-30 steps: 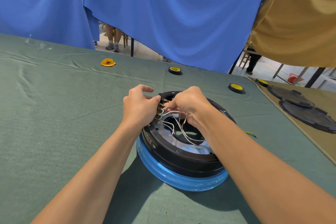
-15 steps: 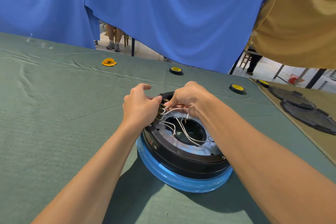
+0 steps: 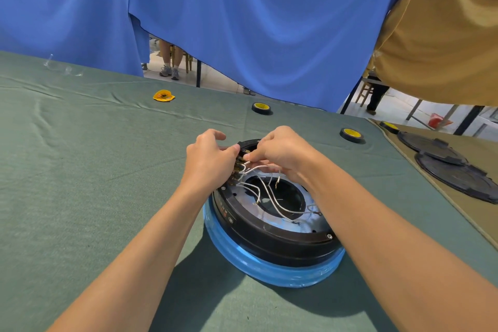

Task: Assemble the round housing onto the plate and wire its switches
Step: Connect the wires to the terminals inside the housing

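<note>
You are looking down at a table draped in green cloth (image 3: 80,170), with blue curtains (image 3: 242,21) hanging behind it. At the far left edge lie some clear plastic scraps (image 3: 63,67). Further right, a crumpled yellow wrapper (image 3: 163,95) rests on the cloth, and beyond it a black-and-yellow tape roll (image 3: 260,107).

Your left hand (image 3: 208,159) sits at the far left rim of the round housing (image 3: 269,234), fingers curled, thumb and forefinger pinched against the brass switch terminals (image 3: 237,167) mounted there. Whether it grips a terminal or only steadies it, you cannot tell. The housing is a black ring lying flat near the middle of the table, seated on a base wrapped in blue film (image 3: 269,269). Inside it, the pale plate (image 3: 280,221) surrounds a dark central opening.

Your right hand (image 3: 283,152) meets the left over the same rim, closed in a pinch on a thin white wire (image 3: 258,168) at the terminals. Several more white wires loop loosely across the opening.

To the right stands a second tape roll (image 3: 351,134). At the far right, two dark round covers (image 3: 452,167) lie overlapping on tan cloth (image 3: 458,205).
</note>
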A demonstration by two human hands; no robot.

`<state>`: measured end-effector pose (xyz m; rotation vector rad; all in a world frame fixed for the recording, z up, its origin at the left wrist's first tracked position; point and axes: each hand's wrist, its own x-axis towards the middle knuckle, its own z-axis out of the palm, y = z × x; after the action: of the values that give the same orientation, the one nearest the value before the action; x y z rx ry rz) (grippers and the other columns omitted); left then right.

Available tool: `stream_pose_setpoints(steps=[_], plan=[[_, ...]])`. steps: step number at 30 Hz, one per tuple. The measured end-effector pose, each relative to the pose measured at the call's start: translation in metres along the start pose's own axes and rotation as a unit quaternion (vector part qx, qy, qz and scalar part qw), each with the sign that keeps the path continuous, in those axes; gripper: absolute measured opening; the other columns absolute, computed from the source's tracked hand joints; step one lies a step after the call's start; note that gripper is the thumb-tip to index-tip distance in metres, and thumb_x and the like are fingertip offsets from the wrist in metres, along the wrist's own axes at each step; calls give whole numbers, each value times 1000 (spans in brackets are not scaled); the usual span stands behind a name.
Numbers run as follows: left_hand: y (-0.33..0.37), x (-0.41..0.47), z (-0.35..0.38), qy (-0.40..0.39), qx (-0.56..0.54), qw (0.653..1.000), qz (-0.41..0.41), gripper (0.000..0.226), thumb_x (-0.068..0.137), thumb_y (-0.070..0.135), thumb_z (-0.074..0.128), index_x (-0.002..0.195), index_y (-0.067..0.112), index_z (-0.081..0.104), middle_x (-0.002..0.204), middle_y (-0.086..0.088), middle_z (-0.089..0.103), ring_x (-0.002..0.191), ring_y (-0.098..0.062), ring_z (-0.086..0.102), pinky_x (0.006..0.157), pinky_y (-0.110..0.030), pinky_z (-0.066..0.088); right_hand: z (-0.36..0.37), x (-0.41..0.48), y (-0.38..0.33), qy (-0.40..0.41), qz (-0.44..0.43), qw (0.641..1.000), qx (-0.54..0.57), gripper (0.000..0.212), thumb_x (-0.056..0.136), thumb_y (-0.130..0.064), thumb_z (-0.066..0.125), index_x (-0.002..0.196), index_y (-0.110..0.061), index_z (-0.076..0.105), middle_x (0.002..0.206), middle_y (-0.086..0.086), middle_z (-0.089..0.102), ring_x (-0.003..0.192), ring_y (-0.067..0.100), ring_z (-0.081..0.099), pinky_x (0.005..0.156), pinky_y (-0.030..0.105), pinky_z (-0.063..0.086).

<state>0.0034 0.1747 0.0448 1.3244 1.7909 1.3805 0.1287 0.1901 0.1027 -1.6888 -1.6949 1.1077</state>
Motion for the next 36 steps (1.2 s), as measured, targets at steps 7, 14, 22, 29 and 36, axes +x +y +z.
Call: stream_pose_setpoints(steps=[7, 14, 22, 29, 36], plan=[[-4, -5, -17, 16, 58, 998, 28, 35, 91, 34, 67, 120, 15, 63, 94, -1, 72, 104, -22, 63, 90, -35, 51, 2, -15, 9, 138, -234, 928, -254, 10, 87, -35, 69, 84, -26, 67, 93, -3, 67, 99, 21, 56, 84, 36, 48], [-3, -9, -23, -4, 46, 999, -10, 28, 83, 40, 72, 103, 21, 72, 79, 1, 72, 89, -24, 69, 86, -42, 56, 10, -14, 12, 48, -217, 930, -293, 17, 90, -37, 66, 94, -23, 76, 105, -2, 68, 117, 22, 39, 84, 34, 31], [-5, -15, -23, 5, 17, 999, -33, 26, 77, 41, 79, 96, 26, 73, 83, 1, 74, 87, -21, 70, 86, -44, 56, 1, -12, 2, -20, -167, 941, -293, 13, 89, -28, 67, 93, -20, 77, 79, -9, 65, 103, 21, 54, 95, 35, 42], [-7, -14, -21, 9, -20, 999, -48, 20, 79, 37, 79, 94, 27, 71, 80, 3, 73, 81, -17, 70, 85, -46, 57, -3, -9, -6, -35, -128, 946, -295, 13, 84, -18, 68, 89, -21, 79, 96, -1, 72, 102, 19, 56, 70, 25, 44], [-10, -15, -21, 9, -35, 998, -45, 14, 80, 36, 79, 88, 28, 71, 79, 3, 73, 81, -20, 70, 84, -49, 57, 0, -9, -18, -41, -132, 911, -388, 18, 87, -21, 65, 99, -12, 75, 103, 8, 70, 103, 26, 58, 81, 32, 46]])
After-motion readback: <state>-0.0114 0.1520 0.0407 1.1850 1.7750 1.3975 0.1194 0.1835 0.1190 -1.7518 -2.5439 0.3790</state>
